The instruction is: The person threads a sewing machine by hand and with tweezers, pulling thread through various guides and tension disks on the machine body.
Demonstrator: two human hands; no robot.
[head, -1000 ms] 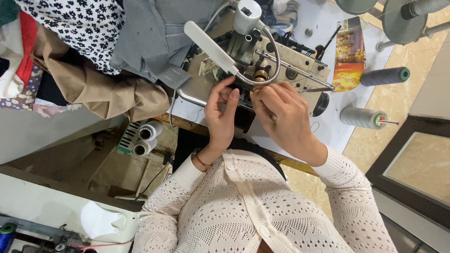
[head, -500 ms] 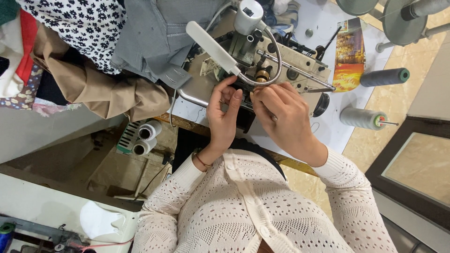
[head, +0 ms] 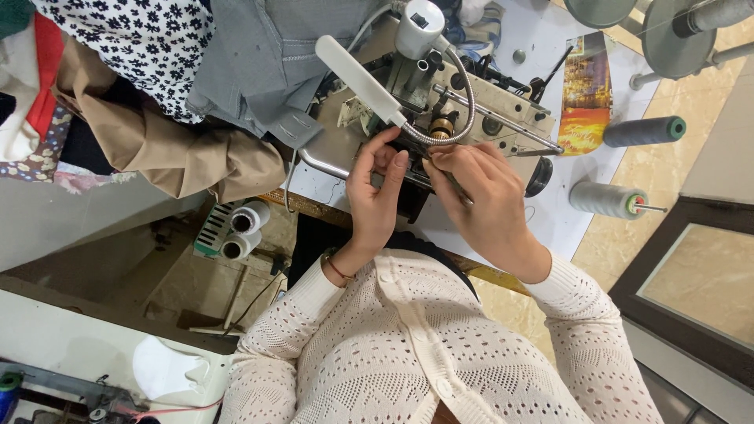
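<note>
My left hand (head: 375, 196) is raised to the front of a grey sewing machine (head: 479, 102), just below its white lamp bar (head: 360, 78) on a flexible neck. Its thumb and fingers are pinched close together, and anything between them is too small to see. My right hand (head: 491, 206) sits beside it, almost touching, with its fingers closed on a thin metal tool (head: 458, 191) that looks like tweezers. The tool's tip points toward the machine's needle area, which both hands partly hide. I wear a cream knitted top (head: 424, 353) with long sleeves.
Piled fabric lies at the left: tan cloth (head: 173, 149), grey cloth (head: 267, 63) and a floral print (head: 133, 39). Thread cones lie on the white table (head: 550, 228) at the right, one green (head: 644, 131), one grey (head: 609, 199). Two white spools (head: 239, 232) sit below the table.
Both hands stay at the machine front. My left hand's fingers have shifted slightly up toward the lamp's neck, and my right hand has edged closer to it.
</note>
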